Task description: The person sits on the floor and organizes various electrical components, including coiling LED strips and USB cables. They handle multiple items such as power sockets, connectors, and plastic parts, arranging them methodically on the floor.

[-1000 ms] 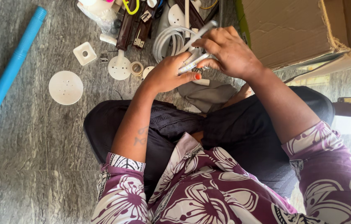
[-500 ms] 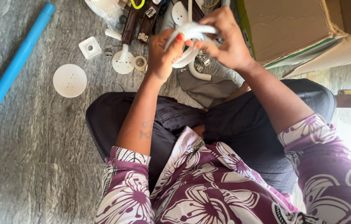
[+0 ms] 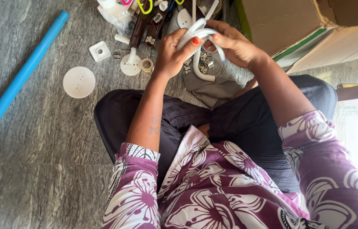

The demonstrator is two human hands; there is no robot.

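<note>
Grey stone floor [image 3: 39, 140] fills the view; an open cardboard box [image 3: 280, 25] with a green edge sits at two o'clock, a blue pipe [image 3: 22, 72] at ten. At twelve, both hands bend a white hose [image 3: 198, 32] into a half-wound coil, left grip [image 3: 172, 51] and right grip [image 3: 232, 44] each pinching its loops.

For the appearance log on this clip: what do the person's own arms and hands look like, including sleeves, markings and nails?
Both arms are bare below short sleeves of purple fabric with a white flower print; the left sleeve ends in a patterned white and dark cuff. The left forearm bears a small dark tattoo. The left hand has a red-orange painted thumbnail. The right hand shows no rings or watch.
</note>
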